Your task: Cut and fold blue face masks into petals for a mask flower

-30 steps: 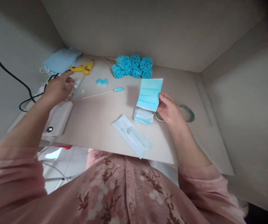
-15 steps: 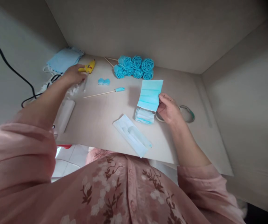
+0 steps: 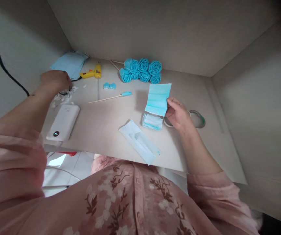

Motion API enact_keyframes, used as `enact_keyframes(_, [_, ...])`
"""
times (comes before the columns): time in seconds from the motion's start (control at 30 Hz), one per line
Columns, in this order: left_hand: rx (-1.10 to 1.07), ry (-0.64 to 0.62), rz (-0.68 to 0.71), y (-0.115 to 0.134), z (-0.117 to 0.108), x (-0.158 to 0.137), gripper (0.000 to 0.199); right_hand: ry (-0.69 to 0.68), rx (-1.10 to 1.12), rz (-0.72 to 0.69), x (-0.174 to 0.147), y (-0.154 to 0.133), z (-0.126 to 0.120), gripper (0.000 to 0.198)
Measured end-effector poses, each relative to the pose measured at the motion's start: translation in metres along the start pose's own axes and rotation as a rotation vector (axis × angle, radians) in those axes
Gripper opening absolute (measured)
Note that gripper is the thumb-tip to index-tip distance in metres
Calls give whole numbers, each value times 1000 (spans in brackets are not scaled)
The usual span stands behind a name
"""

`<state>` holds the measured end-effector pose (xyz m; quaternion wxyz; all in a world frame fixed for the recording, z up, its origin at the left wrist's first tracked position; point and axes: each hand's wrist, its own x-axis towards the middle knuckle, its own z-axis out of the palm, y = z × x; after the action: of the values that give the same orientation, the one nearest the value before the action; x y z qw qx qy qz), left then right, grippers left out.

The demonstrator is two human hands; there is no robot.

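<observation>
A blue sheet (image 3: 158, 99) is pinched at its right edge between the thumb and fingers of the right hand (image 3: 178, 112), raised over the right part of the table (image 3: 101, 127). Just below the sheet, on the tabletop, sits a stack of pale folded pieces (image 3: 152, 121), and partly behind the hand are rolls of tape (image 3: 198, 119). Nearer the person, a pale strip of cloth (image 3: 139, 142) lies slantwise at the table's front edge. Left of the sheet, a thin stick (image 3: 104, 99) with a blue wrapped tip lies flat, with a small blue bow-shaped piece (image 3: 109, 86) beyond it. Blue flowers (image 3: 142, 70) are bunched toward the back wall. The left hand (image 3: 55, 81) is at the far left, fingers bent downward near a black cord (image 3: 65, 92); its fingertips are hidden, so I cannot tell whether it grips the cord. Beside that hand are a yellow glue gun (image 3: 91, 72), a pile of blue masks (image 3: 70, 63) and white scraps (image 3: 67, 97), with a white power bank (image 3: 64, 122) nearer the person.
</observation>
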<state>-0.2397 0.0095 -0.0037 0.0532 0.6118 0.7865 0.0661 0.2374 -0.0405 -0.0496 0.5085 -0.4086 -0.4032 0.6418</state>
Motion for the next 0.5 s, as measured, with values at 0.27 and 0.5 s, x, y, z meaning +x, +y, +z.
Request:
enact_keyframes(0.27, [-57, -67, 136, 28, 27, -13, 48, -12, 18, -60, -4, -6, 3, 39])
enact_keyframes(0.5, [233, -20, -170, -4, 7, -48, 61, -53, 19, -82, -2, -5, 2, 36])
